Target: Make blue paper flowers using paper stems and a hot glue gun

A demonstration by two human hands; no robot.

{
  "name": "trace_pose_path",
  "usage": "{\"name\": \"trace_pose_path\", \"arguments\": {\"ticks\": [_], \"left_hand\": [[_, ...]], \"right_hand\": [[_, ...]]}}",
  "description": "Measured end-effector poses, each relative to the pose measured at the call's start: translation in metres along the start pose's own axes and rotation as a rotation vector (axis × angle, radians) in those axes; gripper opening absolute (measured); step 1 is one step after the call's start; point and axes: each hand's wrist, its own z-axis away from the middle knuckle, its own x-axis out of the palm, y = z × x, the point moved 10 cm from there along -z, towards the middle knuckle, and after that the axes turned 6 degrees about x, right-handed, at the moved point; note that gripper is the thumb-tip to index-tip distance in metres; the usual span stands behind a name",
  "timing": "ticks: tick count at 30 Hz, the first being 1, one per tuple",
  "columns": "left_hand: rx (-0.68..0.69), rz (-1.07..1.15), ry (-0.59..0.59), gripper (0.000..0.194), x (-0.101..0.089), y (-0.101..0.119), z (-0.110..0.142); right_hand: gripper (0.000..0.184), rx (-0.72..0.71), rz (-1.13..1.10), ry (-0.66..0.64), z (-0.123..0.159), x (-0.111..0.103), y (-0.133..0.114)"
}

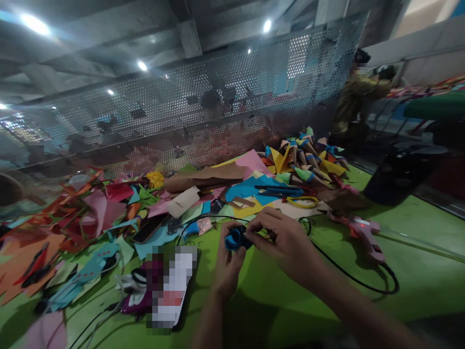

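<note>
Both of my hands meet over a green table (276,300). My left hand (227,261) is closed around a small rolled blue paper coil (235,238), holding it from below. My right hand (281,235) pinches the coil's right side with thumb and fingertips. The coil is curled like a rosette. A black cable (348,276) runs under my right wrist.
A pink glue gun (363,231) lies to the right on the cable. Coloured paper scraps (90,213) cover the left and back, with yellow-handled scissors (296,198), a phone (148,228) and a heap of paper cones (308,160). A perforated metal screen (218,97) stands behind; a person (358,97) sits far right.
</note>
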Motion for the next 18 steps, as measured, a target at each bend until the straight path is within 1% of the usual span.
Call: {"name": "trace_pose_path", "arguments": {"ticks": [3,7,13,18], "left_hand": [[0.033,-0.117,-0.043,0.04,0.004,0.01,0.0],[0.068,-0.193,-0.048,0.032,0.005,0.019,-0.001],[0.141,-0.261,-0.073,0.029,0.009,0.027,-0.002],[0.174,-0.312,-0.092,0.028,0.01,0.029,-0.001]], "right_hand": [[0.011,0.061,0.013,-0.027,0.0,0.003,0.002],[0.009,0.114,0.048,-0.041,0.0,0.005,0.006],[0.01,0.126,0.107,-0.041,-0.002,0.006,0.006],[0.011,0.141,0.161,-0.041,-0.004,0.006,0.008]]}}
